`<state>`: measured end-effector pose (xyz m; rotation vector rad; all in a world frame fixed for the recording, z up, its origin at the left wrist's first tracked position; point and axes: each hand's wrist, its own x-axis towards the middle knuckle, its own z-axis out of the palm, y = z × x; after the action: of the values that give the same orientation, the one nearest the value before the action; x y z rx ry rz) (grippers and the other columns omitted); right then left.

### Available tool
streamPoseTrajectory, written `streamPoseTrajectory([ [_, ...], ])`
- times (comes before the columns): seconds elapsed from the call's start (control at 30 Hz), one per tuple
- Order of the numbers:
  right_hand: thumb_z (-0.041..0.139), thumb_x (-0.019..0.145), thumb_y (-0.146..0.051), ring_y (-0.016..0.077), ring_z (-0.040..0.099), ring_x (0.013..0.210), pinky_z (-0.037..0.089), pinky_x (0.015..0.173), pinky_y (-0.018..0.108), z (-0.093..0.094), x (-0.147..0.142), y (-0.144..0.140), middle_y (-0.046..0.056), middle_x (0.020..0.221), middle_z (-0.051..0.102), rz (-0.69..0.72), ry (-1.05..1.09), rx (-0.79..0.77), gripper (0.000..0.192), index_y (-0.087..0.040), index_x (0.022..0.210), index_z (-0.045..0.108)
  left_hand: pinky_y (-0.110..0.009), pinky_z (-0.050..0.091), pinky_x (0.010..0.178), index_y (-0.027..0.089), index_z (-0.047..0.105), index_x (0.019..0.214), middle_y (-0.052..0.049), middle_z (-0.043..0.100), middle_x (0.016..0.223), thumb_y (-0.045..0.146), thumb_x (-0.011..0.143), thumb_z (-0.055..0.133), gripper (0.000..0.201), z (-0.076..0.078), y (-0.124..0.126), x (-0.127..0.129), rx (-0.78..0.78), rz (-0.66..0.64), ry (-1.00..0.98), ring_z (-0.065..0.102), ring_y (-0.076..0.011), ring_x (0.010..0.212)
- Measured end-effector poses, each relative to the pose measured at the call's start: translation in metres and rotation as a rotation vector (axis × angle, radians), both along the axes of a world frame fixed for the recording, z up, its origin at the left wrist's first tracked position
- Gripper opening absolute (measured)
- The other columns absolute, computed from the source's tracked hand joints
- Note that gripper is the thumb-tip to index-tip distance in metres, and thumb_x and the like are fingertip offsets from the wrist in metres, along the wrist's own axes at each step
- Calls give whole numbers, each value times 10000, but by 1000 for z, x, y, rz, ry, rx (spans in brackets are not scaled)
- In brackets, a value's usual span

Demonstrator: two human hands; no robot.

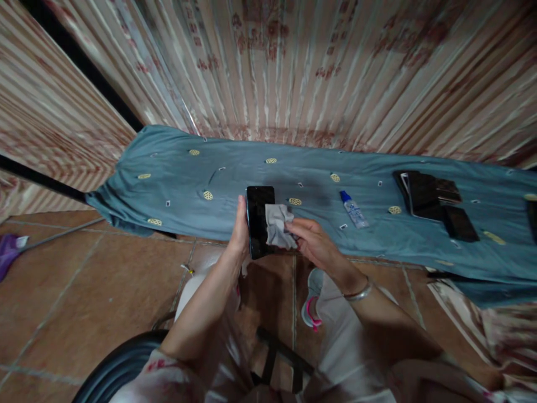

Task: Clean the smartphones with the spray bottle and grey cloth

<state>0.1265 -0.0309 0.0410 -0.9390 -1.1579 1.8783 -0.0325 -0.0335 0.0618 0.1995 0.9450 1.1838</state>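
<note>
A black smartphone (257,215) is held upright over the near edge of the covered bench, its dark screen facing me. My left hand (240,232) grips it along the left side, the thumb lying on that edge. My right hand (312,239) pinches a crumpled grey cloth (277,224), which lies against the right part of the screen and hides some of it. To the right of that hand, a clear spray bottle (356,211) with a blue cap lies on the bench cover.
A teal patterned sheet (235,162) covers the long bench. Dark wallets or phones (423,196) and a black flat item (460,224) lie at its right. Striped curtains (260,73) hang behind. A purple object (9,252) is on the tiled floor at left.
</note>
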Motion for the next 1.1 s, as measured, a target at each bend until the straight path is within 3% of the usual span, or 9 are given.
streamPoseTrajectory([
  [0.13, 681, 871, -517, 180, 644, 705, 523, 690, 304, -8, 2, 21, 3, 722, 686, -258, -203, 356, 318, -205, 824, 724, -303, 603, 649, 102, 758, 1126, -114, 778, 756, 719, 979, 272, 799, -10, -2, 7, -50, -85, 32, 761, -236, 707],
  [0.27, 587, 932, -357, 230, 706, 946, 564, 854, 350, -8, 6, 29, 57, 1052, 770, -433, -474, 747, 333, -217, 1211, 702, -260, 574, 579, 95, 778, 984, -100, 758, 685, 683, 985, 349, 729, -21, -3, 17, -72, -147, 69, 706, -183, 569],
  [0.37, 522, 960, -264, 241, 681, 1135, 544, 1003, 402, -2, 14, 31, 73, 1271, 729, -466, -617, 975, 394, -240, 1335, 639, -249, 581, 589, 124, 776, 941, -79, 766, 702, 626, 1005, 379, 644, -24, -5, 25, -94, -145, 83, 701, -164, 562],
  [0.47, 463, 985, -213, 255, 662, 1189, 522, 1059, 454, 0, 21, 35, 89, 1279, 729, -454, -671, 1114, 377, -237, 1308, 656, -238, 564, 551, 120, 770, 885, -81, 759, 693, 605, 1017, 372, 641, -23, -8, 31, -104, -188, 98, 687, -155, 537],
  [0.6, 436, 991, -186, 254, 661, 1188, 523, 1066, 469, -8, 19, 36, 96, 1264, 733, -327, -675, 1191, 386, -228, 1297, 667, -247, 570, 570, 116, 776, 995, -74, 764, 720, 533, 1042, 369, 585, -24, -9, 36, -87, -180, 125, 705, -164, 585],
  [0.77, 394, 978, -151, 247, 648, 1190, 530, 1065, 470, -16, 10, 32, 100, 1262, 732, -229, -657, 1230, 435, -217, 1317, 659, -344, 624, 784, 157, 731, 1225, -61, 789, 835, 431, 1047, 412, 456, -23, -8, 38, -68, -85, 103, 766, -238, 845],
  [0.87, 400, 980, -159, 253, 656, 1161, 541, 1049, 469, -18, 9, 33, 105, 1237, 740, -250, -661, 1238, 418, -212, 1295, 671, -362, 623, 824, 151, 735, 1216, -71, 794, 868, 442, 1046, 404, 473, -23, -9, 35, -63, -92, 92, 767, -260, 905],
  [1.1, 409, 963, -169, 245, 664, 1174, 534, 1066, 452, -22, 12, 38, 90, 1233, 744, -252, -689, 1149, 409, -221, 1244, 703, -342, 633, 759, 144, 760, 1125, -103, 797, 852, 613, 1011, 372, 620, -25, -11, 25, -43, -163, 37, 772, -250, 808],
])
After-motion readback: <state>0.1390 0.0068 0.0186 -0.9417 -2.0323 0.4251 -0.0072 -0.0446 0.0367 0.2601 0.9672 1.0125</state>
